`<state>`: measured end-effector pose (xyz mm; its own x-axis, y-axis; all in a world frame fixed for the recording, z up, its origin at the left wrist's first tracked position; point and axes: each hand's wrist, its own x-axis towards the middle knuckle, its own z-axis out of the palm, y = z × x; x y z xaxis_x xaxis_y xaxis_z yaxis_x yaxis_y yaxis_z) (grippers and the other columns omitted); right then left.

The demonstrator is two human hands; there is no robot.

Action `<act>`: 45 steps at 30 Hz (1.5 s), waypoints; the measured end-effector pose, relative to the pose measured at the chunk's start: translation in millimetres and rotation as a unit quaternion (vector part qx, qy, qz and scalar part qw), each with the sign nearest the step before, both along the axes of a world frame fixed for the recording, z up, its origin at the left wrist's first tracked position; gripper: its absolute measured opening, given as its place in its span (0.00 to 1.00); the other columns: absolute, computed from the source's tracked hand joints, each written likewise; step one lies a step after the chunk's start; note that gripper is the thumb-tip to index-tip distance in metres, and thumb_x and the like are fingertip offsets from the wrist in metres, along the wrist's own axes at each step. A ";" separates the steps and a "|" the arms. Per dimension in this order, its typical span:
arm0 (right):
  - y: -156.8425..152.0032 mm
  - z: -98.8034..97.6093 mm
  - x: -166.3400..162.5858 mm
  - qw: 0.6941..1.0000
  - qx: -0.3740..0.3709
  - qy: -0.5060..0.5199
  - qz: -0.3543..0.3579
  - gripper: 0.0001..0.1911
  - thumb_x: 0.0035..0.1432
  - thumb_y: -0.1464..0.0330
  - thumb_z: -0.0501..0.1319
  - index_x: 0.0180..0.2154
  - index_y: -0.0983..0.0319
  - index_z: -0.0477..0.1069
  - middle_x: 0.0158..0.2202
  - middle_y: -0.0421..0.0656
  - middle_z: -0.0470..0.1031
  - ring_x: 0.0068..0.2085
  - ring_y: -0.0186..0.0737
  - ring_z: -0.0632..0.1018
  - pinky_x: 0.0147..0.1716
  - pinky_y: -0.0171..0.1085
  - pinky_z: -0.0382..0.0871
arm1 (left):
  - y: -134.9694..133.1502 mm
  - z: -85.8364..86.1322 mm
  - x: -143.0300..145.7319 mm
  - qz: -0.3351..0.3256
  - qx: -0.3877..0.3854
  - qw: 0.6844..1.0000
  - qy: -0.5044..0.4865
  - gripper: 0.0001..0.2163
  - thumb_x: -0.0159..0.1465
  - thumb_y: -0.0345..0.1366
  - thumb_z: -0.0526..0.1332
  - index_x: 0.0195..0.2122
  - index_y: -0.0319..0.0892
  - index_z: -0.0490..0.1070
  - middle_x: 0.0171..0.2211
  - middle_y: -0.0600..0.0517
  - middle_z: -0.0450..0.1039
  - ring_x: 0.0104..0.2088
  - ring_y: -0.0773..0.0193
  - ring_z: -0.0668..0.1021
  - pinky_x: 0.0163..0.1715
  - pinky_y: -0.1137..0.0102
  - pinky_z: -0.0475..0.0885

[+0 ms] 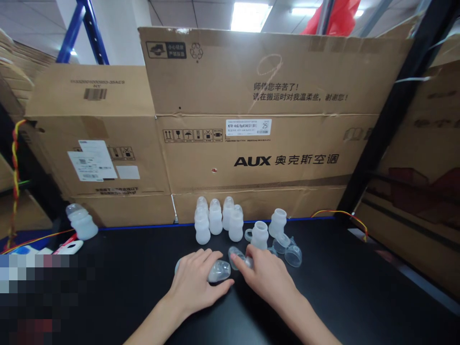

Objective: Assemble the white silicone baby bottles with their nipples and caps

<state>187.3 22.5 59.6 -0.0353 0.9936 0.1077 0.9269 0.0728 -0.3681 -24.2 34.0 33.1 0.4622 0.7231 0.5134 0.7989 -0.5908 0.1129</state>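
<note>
My left hand (196,282) lies on the black table with its fingers wrapped over a small translucent white bottle (219,271) that rests on its side. My right hand (264,278) is beside it, fingertips pinching a clear plastic cap (237,256). Just beyond my hands stands a cluster of several capped white bottles (217,220). To their right stand two uncapped bottles (268,229), and loose clear caps (289,249) lie in front of them.
Large cardboard boxes (251,143) wall off the back of the black table (359,297). One capped bottle (82,221) stands alone at far left. A black shelf post (391,115) rises at right. Twisted red-yellow wires (15,163) hang at left.
</note>
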 end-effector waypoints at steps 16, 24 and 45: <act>-8.2 8.3 -4.9 0.992 -0.010 0.099 0.080 0.20 0.72 0.49 0.55 0.53 0.50 0.78 0.47 0.43 0.86 0.51 0.54 0.84 0.46 0.42 0.70 | 7.0 -9.3 -2.2 0.013 0.001 0.999 0.039 0.18 0.61 0.35 0.69 0.53 0.45 0.74 0.43 0.50 0.84 0.39 0.52 0.84 0.37 0.60 0.75; -8.0 10.5 8.1 0.989 -0.050 0.055 0.126 0.18 0.70 0.57 0.56 0.56 0.55 0.75 0.45 0.47 0.85 0.49 0.55 0.84 0.46 0.43 0.69 | 6.3 -7.9 -1.6 0.025 0.001 0.998 0.053 0.15 0.62 0.37 0.69 0.51 0.47 0.78 0.42 0.50 0.83 0.40 0.49 0.83 0.39 0.57 0.75; -20.6 9.7 -10.8 0.977 0.015 0.013 0.211 0.22 0.65 0.46 0.62 0.40 0.58 0.76 0.37 0.44 0.85 0.38 0.51 0.84 0.32 0.38 0.58 | -3.8 -13.7 2.8 -0.063 -0.006 0.998 -0.024 0.22 0.58 0.31 0.63 0.55 0.43 0.73 0.46 0.46 0.84 0.44 0.51 0.84 0.46 0.58 0.78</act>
